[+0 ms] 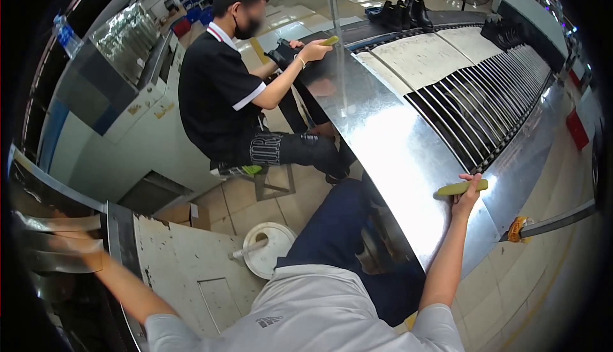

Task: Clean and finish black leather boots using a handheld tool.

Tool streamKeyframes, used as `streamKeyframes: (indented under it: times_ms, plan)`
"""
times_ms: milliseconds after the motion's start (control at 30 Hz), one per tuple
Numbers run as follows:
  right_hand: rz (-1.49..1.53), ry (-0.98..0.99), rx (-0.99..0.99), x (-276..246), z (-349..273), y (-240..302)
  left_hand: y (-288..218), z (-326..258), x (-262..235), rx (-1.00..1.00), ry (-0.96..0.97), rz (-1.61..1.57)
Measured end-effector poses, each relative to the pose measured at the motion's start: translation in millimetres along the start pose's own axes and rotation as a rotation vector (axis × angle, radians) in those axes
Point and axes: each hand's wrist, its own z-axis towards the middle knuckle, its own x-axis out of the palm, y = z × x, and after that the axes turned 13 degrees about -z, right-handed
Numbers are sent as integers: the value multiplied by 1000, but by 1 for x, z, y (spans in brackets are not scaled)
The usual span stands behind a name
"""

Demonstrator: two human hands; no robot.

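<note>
Head view: I found the right hand [468, 193] closed around a yellow-green stick tool [460, 188], held flat just above the sheet-metal apron [383, 141] at the near edge of the slatted conveyor [472, 106]. The left hand [64, 244] reached far out to the person's left, touching stacked metal shelves [57, 237]; it was blurred at the picture's rim, and I could not tell whether it gripped or merely rested there.

A co-worker [223, 84] sat opposite, holding a similar tool [331, 40] against a black shoe [281, 52]. More black shoes [402, 13] stood on the belt beyond. A white bucket [268, 250] sat on the floor by the person's knee.

Risk, in my judgement: with arms spread this wide, the tool could slip and skid off the smooth apron, or a sleeve could catch between the slats.
</note>
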Motion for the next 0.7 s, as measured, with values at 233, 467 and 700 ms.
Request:
streamKeyframes:
  times_ms: [233, 467, 700]
  plan:
    - [137, 208, 85, 68, -23, 17, -86, -226, 142, -400, 346, -468]
    - [16, 237, 67, 40, -23, 27, -277, -434, 144, -696, 1326, -1031]
    - [13, 305, -37, 37, -14, 5, -289, -473, 145, -152, 1628, -912]
